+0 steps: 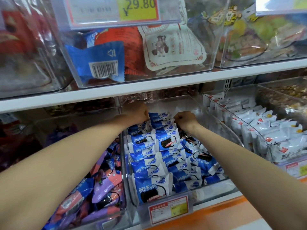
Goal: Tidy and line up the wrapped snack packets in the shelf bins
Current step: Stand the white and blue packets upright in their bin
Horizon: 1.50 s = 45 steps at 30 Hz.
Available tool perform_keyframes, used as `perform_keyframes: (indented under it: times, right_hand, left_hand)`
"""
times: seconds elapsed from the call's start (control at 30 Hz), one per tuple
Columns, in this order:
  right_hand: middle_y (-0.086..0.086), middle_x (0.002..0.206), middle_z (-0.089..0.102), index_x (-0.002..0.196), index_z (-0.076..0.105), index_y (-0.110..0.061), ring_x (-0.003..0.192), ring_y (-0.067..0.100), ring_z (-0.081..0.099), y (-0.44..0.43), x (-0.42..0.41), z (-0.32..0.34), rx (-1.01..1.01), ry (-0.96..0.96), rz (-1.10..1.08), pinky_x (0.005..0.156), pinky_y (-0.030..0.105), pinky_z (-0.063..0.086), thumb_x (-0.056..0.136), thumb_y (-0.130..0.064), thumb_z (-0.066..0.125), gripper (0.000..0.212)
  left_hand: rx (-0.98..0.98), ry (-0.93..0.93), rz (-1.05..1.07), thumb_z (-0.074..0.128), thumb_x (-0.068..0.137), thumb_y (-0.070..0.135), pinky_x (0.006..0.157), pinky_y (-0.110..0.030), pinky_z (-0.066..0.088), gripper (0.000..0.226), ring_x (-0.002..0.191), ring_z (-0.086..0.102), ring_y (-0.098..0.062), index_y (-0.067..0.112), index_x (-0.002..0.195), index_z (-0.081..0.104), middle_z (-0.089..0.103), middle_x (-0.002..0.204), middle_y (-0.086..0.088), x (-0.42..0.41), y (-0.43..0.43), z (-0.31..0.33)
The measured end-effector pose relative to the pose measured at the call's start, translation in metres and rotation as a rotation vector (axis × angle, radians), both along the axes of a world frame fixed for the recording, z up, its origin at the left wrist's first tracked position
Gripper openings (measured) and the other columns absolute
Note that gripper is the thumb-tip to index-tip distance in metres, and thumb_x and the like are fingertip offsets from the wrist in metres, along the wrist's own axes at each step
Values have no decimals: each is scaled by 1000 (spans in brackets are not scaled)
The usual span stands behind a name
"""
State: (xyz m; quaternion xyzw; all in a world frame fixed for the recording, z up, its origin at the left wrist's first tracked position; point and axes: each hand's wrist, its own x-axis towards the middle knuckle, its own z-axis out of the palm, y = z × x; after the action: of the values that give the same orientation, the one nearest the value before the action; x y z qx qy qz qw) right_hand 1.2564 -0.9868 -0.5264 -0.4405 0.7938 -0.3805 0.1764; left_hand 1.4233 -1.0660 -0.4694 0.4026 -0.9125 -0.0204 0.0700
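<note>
A clear plastic bin (216, 123) on the lower shelf holds several blue-and-white cookie packets (149, 165), standing in rough rows on the left and lying jumbled on the right. Both my arms reach into the back of this bin. My left hand (138, 113) has its fingers curled on the left end of a blue-and-white packet (160, 120) at the back. My right hand (185, 121) pinches the right end of the packets there. The fingertips of both hands are hidden behind the knuckles.
The bin to the left holds purple, pink and blue packets (103, 188). White packets (274, 135) stand in the bin to the right. A white shelf board (166, 83) hangs just above my hands, carrying clear bins with a price tag (137, 7). An orange shelf edge (232, 218) runs below.
</note>
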Motion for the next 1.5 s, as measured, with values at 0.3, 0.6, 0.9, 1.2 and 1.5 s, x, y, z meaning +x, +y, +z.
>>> perform_keyframes:
  times: [0.3,0.6,0.9,1.2,1.5]
  right_hand:
    - [9,60,60,84,58,-11,29,7,50,8,-2,12,-35,-205,-27,36,19,44,87,5,58,16]
    - [10,91,63,105,69,-5,61,13,51,24,6,22,-18,-323,163,58,22,45,89,13,43,35]
    - [10,83,65,89,68,-4,62,13,57,23,5,16,-27,-301,86,60,19,50,88,0,60,9]
    - [8,70,59,69,55,-15,53,23,57,18,3,17,-20,-74,84,52,32,55,94,1,46,31]
    - [14,72,62,86,49,-12,39,16,54,26,4,22,-21,-173,64,33,21,43,94,7,39,23]
  left_hand:
    - [6,150,-81,64,87,29,64,-21,37,14,83,55,-11,17,91,59,61,91,4,8,5,1]
    - [82,9,-131,65,87,23,71,-23,36,12,80,52,-11,14,93,67,60,86,4,3,13,-5]
    - [79,-1,-129,62,88,16,75,-24,40,9,86,54,-11,15,95,67,60,91,6,3,11,-6]
    - [74,-5,-90,60,89,16,65,-20,38,9,78,56,-11,14,89,69,64,83,5,1,15,-6]
    - [134,187,-119,65,86,26,53,-13,32,16,75,47,-6,19,89,52,50,82,11,11,26,-1]
